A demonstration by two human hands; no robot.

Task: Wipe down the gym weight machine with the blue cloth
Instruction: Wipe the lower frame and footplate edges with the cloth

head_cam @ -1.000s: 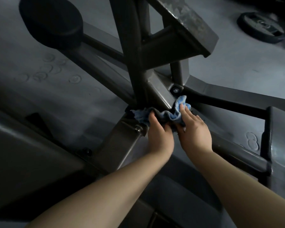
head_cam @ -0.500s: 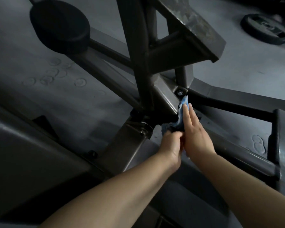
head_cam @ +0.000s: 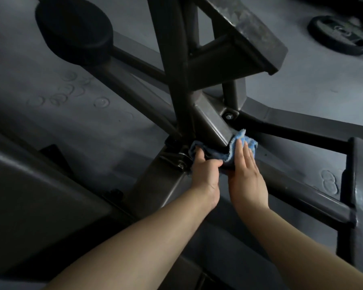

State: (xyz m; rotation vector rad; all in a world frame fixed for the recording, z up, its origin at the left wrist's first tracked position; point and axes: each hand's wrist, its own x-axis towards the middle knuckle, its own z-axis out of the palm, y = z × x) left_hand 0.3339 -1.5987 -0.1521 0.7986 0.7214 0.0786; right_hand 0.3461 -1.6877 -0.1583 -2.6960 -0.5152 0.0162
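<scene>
Crumpled blue cloth (head_cam: 242, 146) against dark machine frame (head_cam: 210, 120)

The cloth (head_cam: 242, 143) at centre frame is light blue, darker blue in its shaded folds. The machine frame (head_cam: 210, 120) is dark grey-brown metal; its upper plate (head_cam: 249, 28) shows mottled pale patches. The round pad (head_cam: 73, 28) at upper left is black. The floor (head_cam: 71, 97) is grey with faint ring marks. The weight plate (head_cam: 340, 35) at upper right is black.
</scene>
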